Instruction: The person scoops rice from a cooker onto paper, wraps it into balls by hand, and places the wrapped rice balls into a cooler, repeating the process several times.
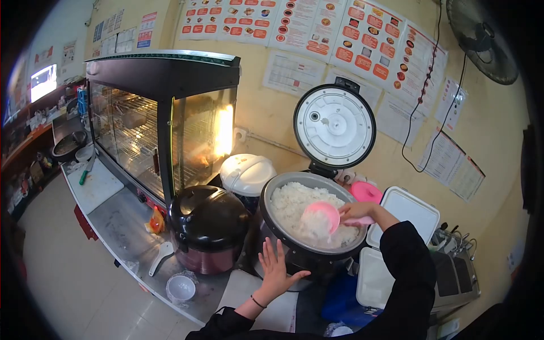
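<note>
A large rice cooker [294,243] stands open, its round lid [334,126] tilted up, and white rice [292,201] fills the pot. My right hand [358,212] grips a pink scoop [321,218] that dips into the rice near the pot's right side. My left hand [276,269] rests flat with spread fingers against the cooker's front rim and holds nothing. Both arms wear black sleeves.
A black and maroon cooker [207,226] and a white cooker [246,173] stand to the left. A glass warming cabinet [161,122] fills the back left. An open white foam box [396,238] lies right of the pot. A white paddle [160,256] and small white bowl [181,288] sit at the counter edge.
</note>
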`<state>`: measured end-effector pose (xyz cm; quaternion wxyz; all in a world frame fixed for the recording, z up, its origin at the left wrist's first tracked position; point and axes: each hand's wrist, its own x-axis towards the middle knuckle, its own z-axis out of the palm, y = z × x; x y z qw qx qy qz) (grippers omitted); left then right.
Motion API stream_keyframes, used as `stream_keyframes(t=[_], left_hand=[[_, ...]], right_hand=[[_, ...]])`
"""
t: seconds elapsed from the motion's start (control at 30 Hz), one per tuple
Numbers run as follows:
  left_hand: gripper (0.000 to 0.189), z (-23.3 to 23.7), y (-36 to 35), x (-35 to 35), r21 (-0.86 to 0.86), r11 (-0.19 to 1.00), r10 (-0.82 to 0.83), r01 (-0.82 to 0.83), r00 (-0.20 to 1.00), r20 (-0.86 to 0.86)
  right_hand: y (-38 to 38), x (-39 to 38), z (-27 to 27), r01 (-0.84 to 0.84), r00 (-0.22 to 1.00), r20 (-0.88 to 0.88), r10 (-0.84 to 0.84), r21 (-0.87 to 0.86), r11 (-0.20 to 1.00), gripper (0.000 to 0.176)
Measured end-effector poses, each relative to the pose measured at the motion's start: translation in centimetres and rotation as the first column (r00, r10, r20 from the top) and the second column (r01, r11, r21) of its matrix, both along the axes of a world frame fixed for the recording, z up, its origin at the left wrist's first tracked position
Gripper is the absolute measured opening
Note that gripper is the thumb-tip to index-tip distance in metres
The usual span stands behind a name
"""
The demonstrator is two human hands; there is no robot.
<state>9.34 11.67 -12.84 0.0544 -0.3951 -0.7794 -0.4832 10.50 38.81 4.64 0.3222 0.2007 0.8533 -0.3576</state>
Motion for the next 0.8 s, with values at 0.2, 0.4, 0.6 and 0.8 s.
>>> stream_keyframes(t=[0.2,0.4,0.6,0.8], left_hand=[[0.116,-0.3,0.2,-0.1,0.008,1.000,-0.020,0.020,1.000,0.009],[0.115,-0.3,0.1,-0.1,0.018,0.999,-0.038,0.038,0.999,0.020],[0.115,-0.3,0.2,-0.1,0.050,0.998,-0.044,0.044,0.999,0.006],[0.116,-0.5,0.2,-0.3,0.036,0.998,-0.055,0.055,0.998,0.011]], right_hand=[[-3.4,-0.9,-0.4,-0.060,0.700,-0.506,0.504,0.661,0.748,0.053],[-2.7,-1.2,1.2,0.124,0.630,-0.609,0.482,0.692,0.711,0.051],[-1.3,-4.1,-5.8,-0.048,0.752,-0.446,0.486,0.698,0.714,0.051],[-6.8,-1.1,-2.2,-0.237,0.814,-0.257,0.521,0.672,0.702,0.053]])
